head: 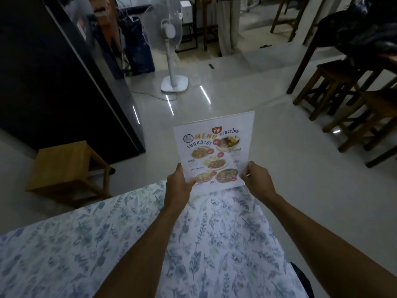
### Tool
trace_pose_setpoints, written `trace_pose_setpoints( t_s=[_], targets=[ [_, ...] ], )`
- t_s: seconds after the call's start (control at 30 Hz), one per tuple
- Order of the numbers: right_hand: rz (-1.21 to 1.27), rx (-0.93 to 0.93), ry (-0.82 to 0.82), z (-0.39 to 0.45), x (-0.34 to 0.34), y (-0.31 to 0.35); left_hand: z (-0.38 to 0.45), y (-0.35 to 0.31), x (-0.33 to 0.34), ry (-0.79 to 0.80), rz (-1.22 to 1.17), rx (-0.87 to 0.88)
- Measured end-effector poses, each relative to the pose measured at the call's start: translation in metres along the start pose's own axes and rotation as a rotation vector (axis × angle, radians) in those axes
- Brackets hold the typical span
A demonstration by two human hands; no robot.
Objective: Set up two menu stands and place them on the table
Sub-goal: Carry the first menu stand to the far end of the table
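Above the table point(64, 244) edge, two hands' fingers point(180, 168) clamp one menu stand point(212, 151) upright.

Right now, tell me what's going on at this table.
A person is holding one menu stand upright in both hands: the left hand grips its lower left corner and the right hand its lower right edge. It sits at the far edge of the table, which is covered with a floral tablecloth; whether its base touches the cloth cannot be told. No second stand is in view.
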State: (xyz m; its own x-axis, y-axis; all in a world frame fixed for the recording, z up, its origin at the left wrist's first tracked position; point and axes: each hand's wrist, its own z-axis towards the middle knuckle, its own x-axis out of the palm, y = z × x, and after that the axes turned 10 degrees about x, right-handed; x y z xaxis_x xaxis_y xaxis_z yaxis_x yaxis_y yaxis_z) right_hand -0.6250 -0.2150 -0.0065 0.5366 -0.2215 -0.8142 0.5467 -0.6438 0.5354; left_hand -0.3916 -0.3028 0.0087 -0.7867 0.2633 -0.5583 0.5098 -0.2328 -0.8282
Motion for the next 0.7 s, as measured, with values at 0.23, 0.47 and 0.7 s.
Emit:
trace_pose_setpoints(
  t_s=[0.23,0.47,0.7],
  targets=[
    [-0.032,-0.004,-0.014,0.024,0.005,0.011,0.020,0.004,0.003,-0.026,0.043,-0.003],
    [-0.050,0.015,-0.053,0.029,0.012,0.013,0.024,0.011,0.005,-0.051,0.039,-0.007],
    [0.013,0.067,-0.044,0.013,0.006,0.013,0.017,0.007,0.000,-0.009,0.048,-0.027]
  ],
)
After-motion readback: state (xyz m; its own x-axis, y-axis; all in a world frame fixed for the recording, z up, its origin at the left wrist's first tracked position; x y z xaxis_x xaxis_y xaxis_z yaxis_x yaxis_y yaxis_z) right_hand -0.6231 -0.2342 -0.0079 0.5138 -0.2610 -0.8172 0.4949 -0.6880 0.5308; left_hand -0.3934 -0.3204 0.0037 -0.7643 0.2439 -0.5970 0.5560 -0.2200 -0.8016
